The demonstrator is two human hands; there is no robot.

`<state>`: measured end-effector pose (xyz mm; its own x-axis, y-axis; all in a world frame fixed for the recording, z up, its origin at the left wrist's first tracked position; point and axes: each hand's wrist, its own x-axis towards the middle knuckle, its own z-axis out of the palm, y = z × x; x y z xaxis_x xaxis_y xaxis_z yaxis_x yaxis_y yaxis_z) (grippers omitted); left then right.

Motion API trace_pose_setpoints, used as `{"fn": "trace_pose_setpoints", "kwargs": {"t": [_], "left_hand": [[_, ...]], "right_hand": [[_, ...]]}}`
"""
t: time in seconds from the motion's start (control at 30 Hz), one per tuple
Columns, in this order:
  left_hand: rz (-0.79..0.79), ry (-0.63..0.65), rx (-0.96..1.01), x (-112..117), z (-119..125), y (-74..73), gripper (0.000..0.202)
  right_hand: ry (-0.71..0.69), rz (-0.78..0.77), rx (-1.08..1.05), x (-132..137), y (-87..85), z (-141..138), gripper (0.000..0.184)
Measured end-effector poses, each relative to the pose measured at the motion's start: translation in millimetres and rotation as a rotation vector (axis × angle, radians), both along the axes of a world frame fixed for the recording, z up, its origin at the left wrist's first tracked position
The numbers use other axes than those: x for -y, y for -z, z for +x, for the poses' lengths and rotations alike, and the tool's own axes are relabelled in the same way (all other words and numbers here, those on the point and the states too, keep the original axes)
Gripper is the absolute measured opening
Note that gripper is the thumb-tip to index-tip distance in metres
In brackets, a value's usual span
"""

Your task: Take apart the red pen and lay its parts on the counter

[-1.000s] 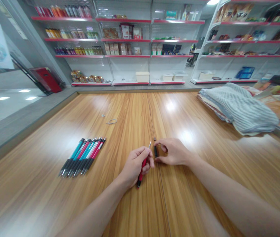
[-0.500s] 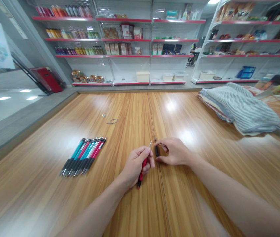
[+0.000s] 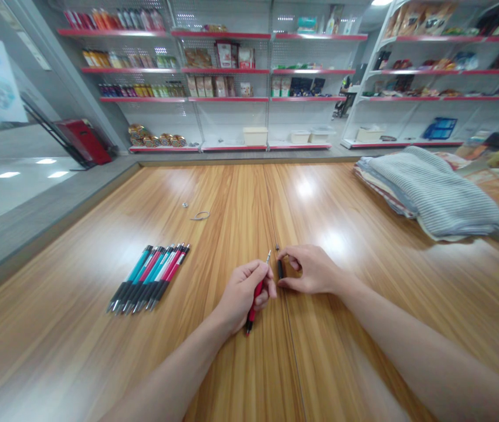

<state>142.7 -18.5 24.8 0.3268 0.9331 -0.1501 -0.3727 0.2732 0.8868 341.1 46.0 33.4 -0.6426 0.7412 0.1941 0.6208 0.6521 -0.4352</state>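
My left hand is closed round a red pen barrel, its black end pointing down toward me. A thin silvery refill tip sticks out of the barrel's upper end, above my thumb. Just to the right, my right hand pinches a short black rubber grip by its two ends, between thumb and fingers. The grip is apart from the pen. Beyond those fingers, a tiny dark piece lies at the table seam.
A row of several teal and red pens lies to the left. Farther back are a thin grey loop and a small metal bit. Folded cloths are piled at the right. Stocked shelves stand behind the wooden table.
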Motion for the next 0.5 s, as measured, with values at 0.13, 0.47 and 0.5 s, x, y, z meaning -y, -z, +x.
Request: {"fn": "trace_pose_setpoints", "kwargs": {"t": [0.13, 0.47, 0.5], "left_hand": [[-0.001, -0.003, -0.009, 0.0, -0.2, -0.9, 0.029], [0.0, 0.002, 0.0, -0.1, -0.9, 1.3, 0.03], [-0.004, 0.002, -0.002, -0.2, -1.0, 1.4, 0.03]], "right_hand": [[-0.001, 0.0, 0.002, 0.3, -0.6, -0.4, 0.045], [-0.006, 0.006, 0.002, 0.0, -1.9, -0.3, 0.046], [-0.006, 0.005, 0.002, 0.0, -2.0, -0.3, 0.046]]}}
